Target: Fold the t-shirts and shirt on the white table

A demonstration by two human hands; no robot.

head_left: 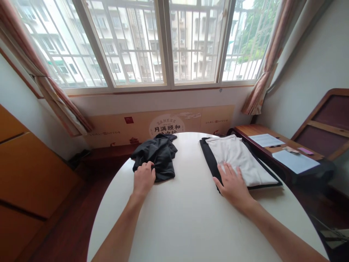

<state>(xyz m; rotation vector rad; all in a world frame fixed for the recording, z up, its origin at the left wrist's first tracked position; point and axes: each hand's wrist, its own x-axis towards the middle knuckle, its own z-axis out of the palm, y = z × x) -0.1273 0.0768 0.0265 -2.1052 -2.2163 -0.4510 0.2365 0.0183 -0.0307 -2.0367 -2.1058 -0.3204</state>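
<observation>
Black crumpled garment [156,158] lies heaped at about 11 o'clock on the round white table [174,225]. The left hand [144,178] sits on its near edge, with the fingers [148,168] curled over the cloth; whether that grip is clamped or only resting, I cannot tell. The right hand [231,187] lies flat with fingers spread, its grip apart, pressing on a folded white garment [237,160] at about 1 o'clock. Under that garment a dark flat layer [207,153] shows past the edges. The left forearm comes in from 7 o'clock, the right from 5 o'clock. That makes two garments on the table, one a loose rumpled heap, the other smooth and folded. Farther off at 2 o'clock, a wooden side table [259,133] carries two sheets of paper [264,140].
</observation>
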